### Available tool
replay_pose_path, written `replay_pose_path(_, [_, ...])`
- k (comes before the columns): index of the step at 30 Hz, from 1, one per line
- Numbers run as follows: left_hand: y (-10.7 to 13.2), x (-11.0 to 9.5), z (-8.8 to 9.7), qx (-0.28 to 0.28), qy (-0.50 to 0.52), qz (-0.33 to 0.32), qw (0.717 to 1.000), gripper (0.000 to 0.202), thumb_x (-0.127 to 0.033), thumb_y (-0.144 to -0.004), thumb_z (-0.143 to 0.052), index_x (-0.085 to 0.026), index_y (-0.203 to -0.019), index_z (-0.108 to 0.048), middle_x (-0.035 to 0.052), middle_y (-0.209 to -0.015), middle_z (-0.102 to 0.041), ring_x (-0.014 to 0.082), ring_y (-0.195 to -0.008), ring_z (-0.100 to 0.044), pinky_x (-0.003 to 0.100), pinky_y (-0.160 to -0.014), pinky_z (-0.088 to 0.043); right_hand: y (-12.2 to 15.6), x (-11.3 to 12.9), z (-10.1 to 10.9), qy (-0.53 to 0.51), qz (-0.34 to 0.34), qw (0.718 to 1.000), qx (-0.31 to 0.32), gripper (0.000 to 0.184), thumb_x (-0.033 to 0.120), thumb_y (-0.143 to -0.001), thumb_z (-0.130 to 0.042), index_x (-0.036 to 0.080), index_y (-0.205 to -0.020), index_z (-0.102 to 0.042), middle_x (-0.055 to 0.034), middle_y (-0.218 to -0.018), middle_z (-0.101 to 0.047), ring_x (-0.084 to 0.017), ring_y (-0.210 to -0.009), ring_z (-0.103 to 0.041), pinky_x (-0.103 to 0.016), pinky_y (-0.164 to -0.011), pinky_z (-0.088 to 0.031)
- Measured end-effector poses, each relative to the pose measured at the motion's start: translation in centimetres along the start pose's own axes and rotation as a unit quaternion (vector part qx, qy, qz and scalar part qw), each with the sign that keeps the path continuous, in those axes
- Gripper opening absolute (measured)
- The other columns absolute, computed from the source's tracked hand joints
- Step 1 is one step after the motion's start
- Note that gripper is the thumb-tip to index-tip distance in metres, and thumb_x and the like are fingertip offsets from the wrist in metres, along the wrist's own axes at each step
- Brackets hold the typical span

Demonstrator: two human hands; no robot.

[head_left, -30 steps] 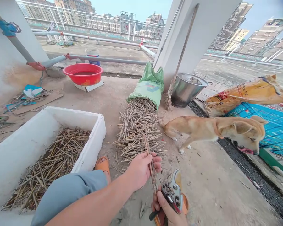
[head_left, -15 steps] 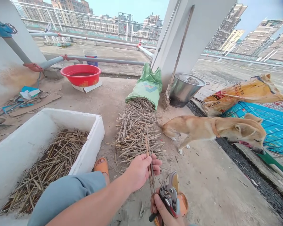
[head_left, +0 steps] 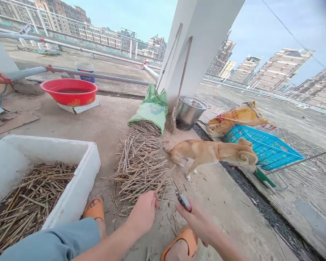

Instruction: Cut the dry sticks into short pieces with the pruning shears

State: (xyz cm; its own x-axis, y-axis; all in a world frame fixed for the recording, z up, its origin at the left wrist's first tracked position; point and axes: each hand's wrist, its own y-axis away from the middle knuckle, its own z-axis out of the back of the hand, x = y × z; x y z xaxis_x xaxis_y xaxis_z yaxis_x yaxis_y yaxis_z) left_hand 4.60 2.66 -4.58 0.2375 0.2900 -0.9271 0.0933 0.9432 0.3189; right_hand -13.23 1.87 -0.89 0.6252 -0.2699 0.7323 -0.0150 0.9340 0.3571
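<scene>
My left hand is closed on a thin dry stick that slants up to the right over the edge of a pile of cut sticks on the concrete. My right hand grips pruning shears, their blades pointing up-left toward the stick. My orange sandals and blue-grey trouser leg show at the bottom.
A white foam box holding several sticks stands at the left. A tan dog stands just right of the pile, head over a blue crate. Behind are a green sack, metal pot, broom, red basin and white pillar.
The view has swung right and up. My left hand dropped from a bundle of sticks to a single one near the pile. The shears turned and moved up toward it. The dog shifted slightly.
</scene>
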Motion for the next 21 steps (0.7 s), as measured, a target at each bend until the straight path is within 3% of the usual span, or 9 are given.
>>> replay_pose_path(4, [0.0,-0.1,0.1,0.014,-0.157,-0.024,0.987,0.017,-0.012,-0.080,-0.039,-0.021,-0.069,-0.049,0.0053,-0.072,-0.056,0.0181,-0.067,-0.048,0.028,-0.064,-0.031,-0.2,-0.3,0.4,0.031,0.011,0.999,0.042,0.020,0.038,-0.080,-0.044,0.023,-0.066,-0.041,0.0080,-0.053,-0.029,-0.010,-0.045,-0.027,-0.023,-0.042,-0.021])
replay_pose_path(7, [0.0,-0.6,0.2,0.053,-0.306,-0.016,0.951,0.028,-0.002,-0.075,-0.030,-0.019,-0.080,-0.051,0.0059,-0.080,-0.057,0.0190,-0.071,-0.050,0.029,-0.065,-0.032,-0.3,-1.0,0.4,0.051,0.028,0.997,0.057,0.024,0.043,-0.082,-0.041,0.024,-0.069,-0.040,0.0073,-0.056,-0.032,-0.012,-0.050,-0.031,-0.025,-0.046,-0.024])
replay_pose_path(9, [0.1,-0.7,0.1,0.062,-0.353,-0.022,0.933,0.035,0.001,-0.074,-0.026,-0.017,-0.088,-0.052,0.0073,-0.086,-0.059,0.0196,-0.078,-0.052,0.030,-0.069,-0.035,-0.3,-1.3,0.3,0.063,0.029,0.997,0.034,0.023,0.043,-0.082,-0.041,0.024,-0.069,-0.040,0.0068,-0.055,-0.033,-0.013,-0.050,-0.033,-0.026,-0.048,-0.023])
replay_pose_path(12, [0.0,-0.2,0.1,0.059,-0.360,-0.038,0.930,0.044,0.004,-0.073,-0.022,-0.016,-0.097,-0.054,0.0101,-0.094,-0.060,0.0202,-0.088,-0.055,0.032,-0.077,-0.038,-0.3,-1.6,-0.3,0.075,0.019,0.997,-0.014,0.022,0.039,-0.080,-0.045,0.024,-0.065,-0.040,0.0060,-0.053,-0.034,-0.014,-0.050,-0.033,-0.028,-0.049,-0.021])
replay_pose_path(15, [-0.7,1.4,0.0,0.027,-0.311,-0.056,0.948,0.047,0.004,-0.073,-0.024,-0.015,-0.103,-0.054,0.0119,-0.102,-0.061,0.0210,-0.095,-0.056,0.035,-0.084,-0.039,-0.5,-2.1,-1.2,0.062,0.008,0.996,-0.067,0.027,0.041,-0.078,-0.047,0.023,-0.060,-0.039,0.0048,-0.053,-0.037,-0.014,-0.051,-0.034,-0.028,-0.050,-0.021])
replay_pose_path(17, [-1.4,2.2,0.0,-0.004,-0.238,-0.056,0.970,0.038,-0.001,-0.076,-0.029,-0.016,-0.097,-0.057,0.0120,-0.100,-0.062,0.0228,-0.094,-0.057,0.037,-0.085,-0.040,-0.8,-2.7,-2.4,0.031,-0.008,0.994,-0.103,0.032,0.045,-0.078,-0.046,0.023,-0.058,-0.036,0.0045,-0.053,-0.037,-0.014,-0.052,-0.035,-0.028,-0.051,-0.023])
replay_pose_path(19, [-2.1,2.3,0.2,-0.028,-0.098,-0.028,0.994,0.024,-0.011,-0.081,-0.036,-0.018,-0.088,-0.058,0.0114,-0.095,-0.064,0.0230,-0.089,-0.059,0.038,-0.085,-0.042,-0.8,-3.6,-4.2,-0.021,-0.038,0.990,-0.131,0.033,0.048,-0.080,-0.041,0.024,-0.059,-0.033,0.0047,-0.054,-0.038,-0.013,-0.051,-0.040,-0.027,-0.050,-0.028])
replay_pose_path(21, [-2.7,1.6,0.6,-0.058,0.109,0.033,0.992,0.016,-0.017,-0.084,-0.040,-0.017,-0.085,-0.056,0.0107,-0.092,-0.065,0.0205,-0.085,-0.062,0.037,-0.084,-0.046,-0.4,-4.6,-7.0,-0.076,-0.083,0.984,-0.140,0.032,0.050,-0.082,-0.034,0.024,-0.062,-0.035,0.0038,-0.053,-0.042,-0.014,-0.048,-0.045,-0.026,-0.048,-0.034])
